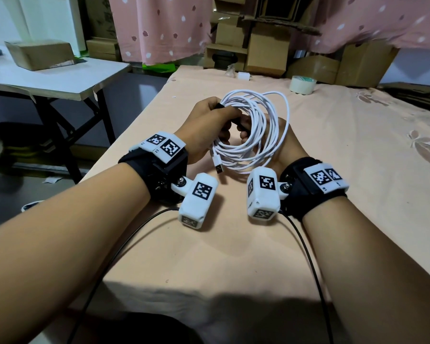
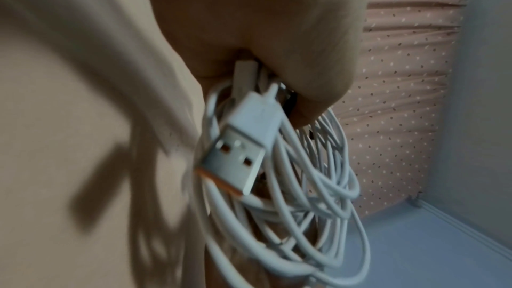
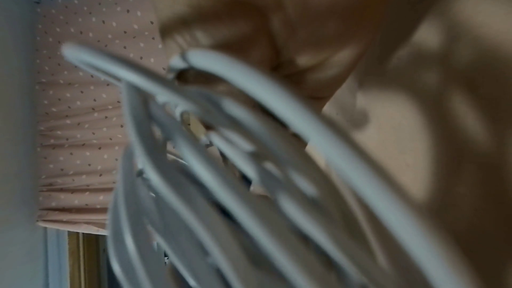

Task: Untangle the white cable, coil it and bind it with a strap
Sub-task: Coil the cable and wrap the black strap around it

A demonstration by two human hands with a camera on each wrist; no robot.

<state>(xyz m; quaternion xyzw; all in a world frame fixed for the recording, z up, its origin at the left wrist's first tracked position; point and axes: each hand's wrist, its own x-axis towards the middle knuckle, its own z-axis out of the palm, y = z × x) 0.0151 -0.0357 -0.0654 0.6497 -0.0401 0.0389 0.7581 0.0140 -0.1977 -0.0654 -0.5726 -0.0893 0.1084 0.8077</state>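
The white cable (image 1: 256, 135) is wound into a loose coil, held upright above the peach tablecloth (image 1: 233, 256). My left hand (image 1: 209, 125) grips the coil's left side, where a black strap (image 1: 237, 122) crosses the strands. My right hand (image 1: 244, 132) reaches through the coil from behind, and its curled fingers pinch the strap's end. The USB plug (image 1: 219, 168) hangs from the coil's lower left. In the left wrist view the USB plug (image 2: 238, 152) dangles before the coil (image 2: 313, 216) under my left hand (image 2: 277, 41). The right wrist view shows only blurred cable strands (image 3: 235, 139).
A roll of clear tape (image 1: 303, 84) and a small white charger block (image 1: 243, 76) sit at the table's far edge. Cardboard boxes (image 1: 266, 53) stack behind it. A white side table (image 1: 60, 80) with a box stands at the left. Black camera leads (image 1: 308, 256) trail toward me.
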